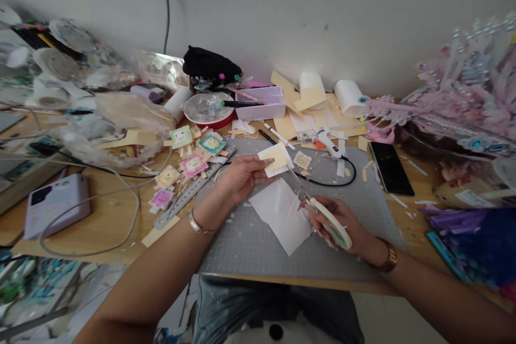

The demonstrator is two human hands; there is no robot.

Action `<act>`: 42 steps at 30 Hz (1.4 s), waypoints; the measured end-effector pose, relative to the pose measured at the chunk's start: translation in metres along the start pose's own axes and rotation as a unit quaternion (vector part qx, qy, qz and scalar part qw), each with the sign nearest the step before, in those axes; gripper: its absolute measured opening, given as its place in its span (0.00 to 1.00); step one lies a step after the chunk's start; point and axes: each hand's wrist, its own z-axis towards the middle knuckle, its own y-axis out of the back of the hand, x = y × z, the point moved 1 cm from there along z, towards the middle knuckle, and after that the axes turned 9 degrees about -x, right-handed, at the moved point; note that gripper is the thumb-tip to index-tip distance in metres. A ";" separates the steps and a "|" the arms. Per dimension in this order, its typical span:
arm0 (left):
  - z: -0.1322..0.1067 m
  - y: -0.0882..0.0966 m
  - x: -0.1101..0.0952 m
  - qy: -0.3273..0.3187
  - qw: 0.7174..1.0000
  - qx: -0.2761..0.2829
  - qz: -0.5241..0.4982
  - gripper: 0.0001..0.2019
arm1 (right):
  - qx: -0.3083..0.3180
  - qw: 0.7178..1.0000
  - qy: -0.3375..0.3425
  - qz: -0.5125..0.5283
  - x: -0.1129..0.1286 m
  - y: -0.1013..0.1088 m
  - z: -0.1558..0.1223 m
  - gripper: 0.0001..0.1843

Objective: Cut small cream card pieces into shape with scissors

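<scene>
The left hand (241, 176) pinches a small square of white paper (277, 160) between thumb and fingers, gripping it at its 9 o'clock edge, so that most of the piece sticks out toward 2 to 3 o'clock from the hand. A pale-yellow patch with an uneven outline covers much of its flat face, leaving a white border.

The right hand (355, 230), at about 4 o'clock from the paper, is closed around the scissors (329, 217). Their rounded, cream-white handles look smooth; the slim metal blades point toward 10 to 11 o'clock, tips at the paper's right-hand edge. How far the blades are spread, I cannot tell.

Below the square, at 6 o'clock, a thin, slightly translucent white sheet (278, 209) lies askew on the grey cutting mat (258, 255), whose surface carries a fine grid and scattered trimmings. Just beside the square, at 3 o'clock, sits a small white piece (302, 159) bearing cream bits.

At 9 to 10 o'clock from the left hand lie soft-edged squares (193, 164) in pink, green, teal, orange and purple, some with drawn smiling faces. A straight metal ruler (183, 199) slants past them. A white glue gun (331, 145) lies at 2 o'clock from the held paper; a glossy black phone (391, 168), at 3 o'clock.
</scene>
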 end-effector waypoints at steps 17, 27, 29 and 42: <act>0.004 0.004 -0.004 -0.012 1.000 0.008 -0.009 0.02 | 0.059 0.997 0.058 0.001 0.001 0.003 0.000 0.19; 0.002 0.001 -0.002 0.001 1.000 0.017 0.006 0.02 | 0.034 0.999 0.017 0.004 0.002 0.001 0.000 0.19; 0.001 0.000 -0.002 0.005 1.000 0.021 0.008 0.02 | 0.025 1.000 0.012 0.003 0.002 0.000 -0.001 0.17; 0.003 0.001 -0.002 -0.004 1.000 0.011 0.000 0.03 | 0.014 1.000 0.003 -0.019 0.004 -0.001 -0.001 0.21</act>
